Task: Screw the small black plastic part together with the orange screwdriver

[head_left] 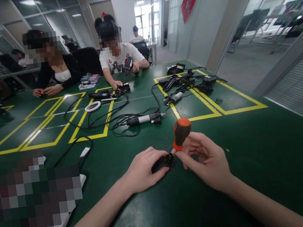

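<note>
My left hand (146, 168) rests on the green table, its thumb and fingers closed around a small round black part (169, 159). Just right of it, my right hand (206, 160) pinches the lower end of a screwdriver (182, 133) with an orange and dark grey handle. The handle points up and leans slightly right. Its shaft is mostly hidden by my fingers, and I cannot tell whether the tip touches the black part.
Beyond my hands lies a grey and black corded power tool (143, 119) with coiled cable. More tools and cables (177, 82) lie farther right, near small dark screws (218, 101). A white ring (93, 106) sits left. Across the table, a person (121, 54) holds a drill (128, 66).
</note>
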